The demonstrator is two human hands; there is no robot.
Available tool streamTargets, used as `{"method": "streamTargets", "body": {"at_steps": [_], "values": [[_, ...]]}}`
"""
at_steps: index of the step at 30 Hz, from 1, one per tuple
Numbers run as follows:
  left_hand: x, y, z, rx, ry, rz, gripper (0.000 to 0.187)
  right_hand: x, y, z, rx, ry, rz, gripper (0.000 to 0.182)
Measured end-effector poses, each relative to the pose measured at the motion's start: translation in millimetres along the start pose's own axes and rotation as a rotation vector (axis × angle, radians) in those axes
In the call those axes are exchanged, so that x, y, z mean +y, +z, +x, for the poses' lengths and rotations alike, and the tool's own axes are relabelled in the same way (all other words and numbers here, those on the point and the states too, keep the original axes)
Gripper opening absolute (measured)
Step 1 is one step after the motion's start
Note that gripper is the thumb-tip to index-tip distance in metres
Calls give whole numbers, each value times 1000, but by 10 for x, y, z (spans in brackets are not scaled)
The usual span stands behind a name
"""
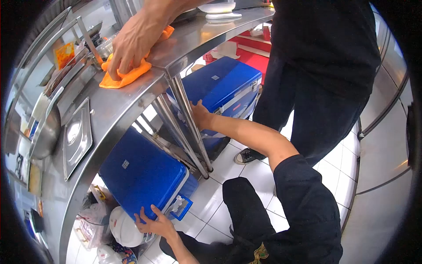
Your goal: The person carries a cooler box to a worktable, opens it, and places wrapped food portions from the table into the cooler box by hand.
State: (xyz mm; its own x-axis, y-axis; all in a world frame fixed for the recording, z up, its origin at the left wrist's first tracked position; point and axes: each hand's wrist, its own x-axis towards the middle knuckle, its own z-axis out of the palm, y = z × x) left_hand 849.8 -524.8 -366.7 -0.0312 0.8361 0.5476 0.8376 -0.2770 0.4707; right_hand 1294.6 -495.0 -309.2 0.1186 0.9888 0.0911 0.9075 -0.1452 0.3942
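Resting on near blue cooler (143,169): left hand (154,224), fingers spread apart.
Near blue cooler: is sitting partly under counter (110,105).
Far cooler (224,81): right hand (202,116) is touching it below counter; cannot tell if clamped.

Both arms reach out, the right one toward the far side, the left one near.

The bare right forearm (244,133) slants from a bent right elbow (282,154) toward the left of the scene; a short black sleeve (303,189) covers the upper arm. The right wrist (212,122) is nearly straight, and the right hand (201,115) shows a couple of digits at its far edge, though how the others bend is hard to tell. Nearer, the left forearm (182,251) rises from the near edge, and the left hand (154,223) lies back upward, fingers splayed and lightly bent, pointing far and left.
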Motion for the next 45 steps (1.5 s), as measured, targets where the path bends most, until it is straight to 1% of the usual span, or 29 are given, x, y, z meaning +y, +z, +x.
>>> {"method": "streamTargets", "body": {"at_steps": [3,4,6,8,10,11,13,16,19,21,22,25,28,31,33,34,37,38,41,44,45], "values": [[42,-21,14,-7,-13,-13,54,-5,181,-31,176,-58,-41,68],[59,-32,19,-6,-17,-16,53,71,141,-4,174,-59,-57,62],[57,-43,22,-5,-20,-15,53,323,8,50,161,-56,-72,52],[45,-19,16,-7,-26,-12,53,587,-627,-126,204,-36,7,40],[38,-1,10,-5,-14,-15,53,972,-664,-43,394,-130,143,33],[29,2,8,3,-9,-16,53,1106,-720,14,484,-164,53,42],[13,14,10,1,-9,-17,52,1205,-911,68,405,-54,19,50],[12,19,-1,-2,-11,-20,52,1344,-923,207,397,-47,-4,55],[20,14,6,-2,-8,-18,53,1306,-890,167,340,-23,-47,55],[24,8,3,0,-3,-14,53,1229,-795,4,316,-4,-22,55],[32,5,2,1,0,-12,53,1227,-609,-38,339,-29,40,54],[20,10,-6,3,7,14,54,1013,-439,-446,266,59,120,55],[10,20,25,2,28,32,54,854,-11,-808,528,142,234,55],[19,24,24,-4,10,20,54,584,402,-1086,1050,695,514,59],[34,13,3,-7,4,20,53,483,883,-1057,957,1191,1125,67],[42,15,8,-5,11,24,53,453,929,-1068,870,1438,1435,71],[16,23,19,6,38,44,52,333,999,-999,587,1512,2071,94],[23,22,12,13,40,49,52,275,832,-968,589,1512,2100,101],[56,-6,1,6,26,40,51,214,788,-728,489,1444,2291,101],[45,-6,-12,9,34,72,50,193,894,-409,603,1712,2242,94],[54,-9,-14,16,21,73,50,201,906,-400,646,1645,2371,92]]}}
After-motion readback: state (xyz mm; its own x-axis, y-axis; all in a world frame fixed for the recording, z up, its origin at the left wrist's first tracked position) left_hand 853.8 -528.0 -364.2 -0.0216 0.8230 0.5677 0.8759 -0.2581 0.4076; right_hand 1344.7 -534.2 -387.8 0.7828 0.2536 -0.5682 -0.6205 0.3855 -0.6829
